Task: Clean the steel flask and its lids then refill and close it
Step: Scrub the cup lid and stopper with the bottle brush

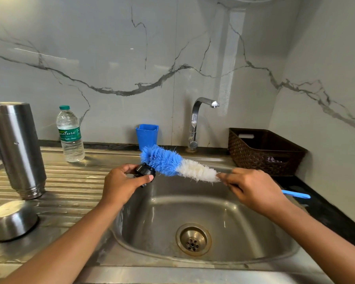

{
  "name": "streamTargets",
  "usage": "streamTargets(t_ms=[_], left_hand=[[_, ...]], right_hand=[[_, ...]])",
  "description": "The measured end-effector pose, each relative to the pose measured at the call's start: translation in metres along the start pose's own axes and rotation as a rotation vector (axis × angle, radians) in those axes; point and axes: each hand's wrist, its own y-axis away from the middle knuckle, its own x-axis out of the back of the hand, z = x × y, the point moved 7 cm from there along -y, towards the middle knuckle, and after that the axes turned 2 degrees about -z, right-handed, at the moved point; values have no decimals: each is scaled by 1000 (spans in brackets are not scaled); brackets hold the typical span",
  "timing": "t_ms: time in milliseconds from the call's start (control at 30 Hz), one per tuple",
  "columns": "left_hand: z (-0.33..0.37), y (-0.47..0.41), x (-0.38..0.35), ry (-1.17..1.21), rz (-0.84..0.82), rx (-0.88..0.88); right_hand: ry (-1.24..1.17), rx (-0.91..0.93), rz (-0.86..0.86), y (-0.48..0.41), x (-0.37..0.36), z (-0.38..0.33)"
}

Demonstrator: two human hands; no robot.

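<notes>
The steel flask [19,148] stands upside down, mouth on the ribbed draining board at the left. Its steel cup lid [12,220] lies upside down in front of it. My left hand [121,183] grips the black inner lid [145,171] over the sink's left rim. My right hand [252,187] holds a bottle brush [178,163] by its blue handle. The blue and white bristles lie across the top of the black lid.
A steel sink [244,232] with a drain lies below my hands, the tap [201,117] behind it with no water running. A plastic water bottle [71,136] stands on the draining board. A blue cup [147,136] and a brown basket [262,150] sit by the wall.
</notes>
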Motion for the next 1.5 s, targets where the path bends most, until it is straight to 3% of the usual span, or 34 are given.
streamTargets(t_ms=[300, 500, 733, 867, 967, 1167, 1267, 1400, 1500], left_hand=[[-6, -1, -4, 82, -60, 36], [6, 12, -23, 211, -196, 59], [20, 24, -28, 325, -285, 43], [8, 27, -33, 166, -372, 100], [6, 25, -27, 229, -287, 113], [1, 24, -28, 176, -287, 111], [35, 24, -15, -62, -168, -189], [93, 49, -20, -880, 34, -1076], [97, 62, -35, -1171, 6, -1494]], right_hand=[[123, 34, -12, 1, -5, -12], [284, -127, -75, -6, -5, 2], [17, -438, -102, -17, 11, 15], [-138, -571, -188, -22, -3, 2], [-255, -629, -254, -17, -22, -6], [-274, -666, -295, 0, -41, 1], [-312, -693, -279, 4, -41, 7], [-347, -703, -262, 5, -39, 10], [-346, -721, -271, 8, -39, 12]])
